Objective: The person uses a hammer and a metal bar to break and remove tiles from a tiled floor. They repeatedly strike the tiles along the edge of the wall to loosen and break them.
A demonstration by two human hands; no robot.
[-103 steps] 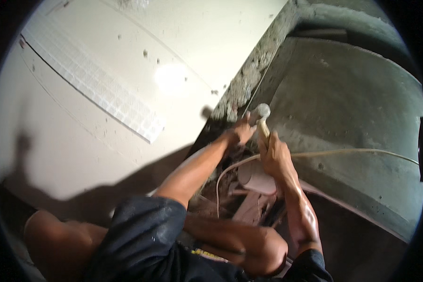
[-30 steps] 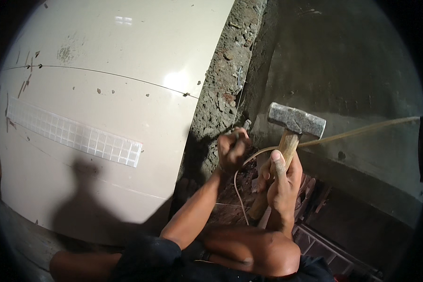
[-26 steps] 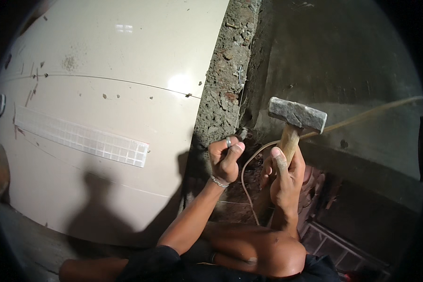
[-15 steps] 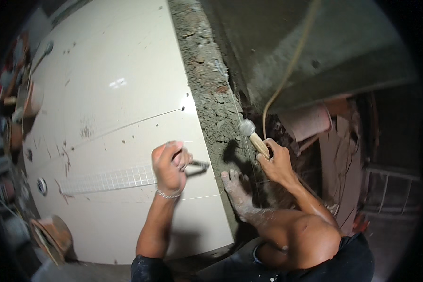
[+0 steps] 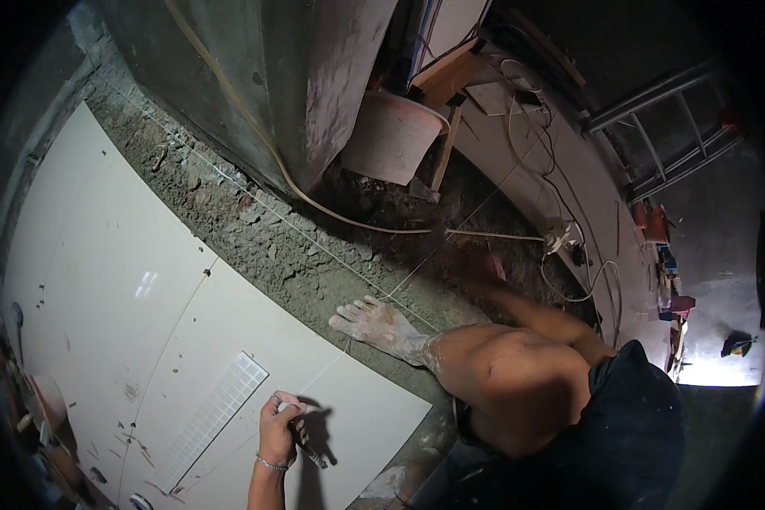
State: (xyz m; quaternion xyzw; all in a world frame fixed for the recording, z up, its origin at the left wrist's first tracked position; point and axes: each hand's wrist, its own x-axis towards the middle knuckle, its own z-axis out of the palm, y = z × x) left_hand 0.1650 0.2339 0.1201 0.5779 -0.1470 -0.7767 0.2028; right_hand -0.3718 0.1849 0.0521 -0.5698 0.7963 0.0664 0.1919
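My left hand (image 5: 278, 429) is closed on a slim metal tool (image 5: 313, 455), above the white tiles (image 5: 110, 255) beside a translucent gridded strip (image 5: 212, 408). Toward the cable and the dark rubble, my right hand (image 5: 476, 268) is a shadowed blur; its fingers and whatever they hold cannot be made out. My bare, dusty foot (image 5: 378, 327) rests on the rough mortar bed (image 5: 272, 255) along the tiles' edge, next to crossed strings (image 5: 387, 297).
A pale bucket (image 5: 387, 136) stands by a concrete column (image 5: 229, 68), with a hose (image 5: 255, 127) running past it. Cables (image 5: 552, 170) lie on boards at right near a metal ladder (image 5: 663, 127). Containers and tools (image 5: 47, 404) line the far left edge.
The view has turned sharply rightward, showing the bucket, ladder and cables. My left hand has left the mortar edge for the tiles. My right arm is now blurred; the hammer seen earlier is indistinct.
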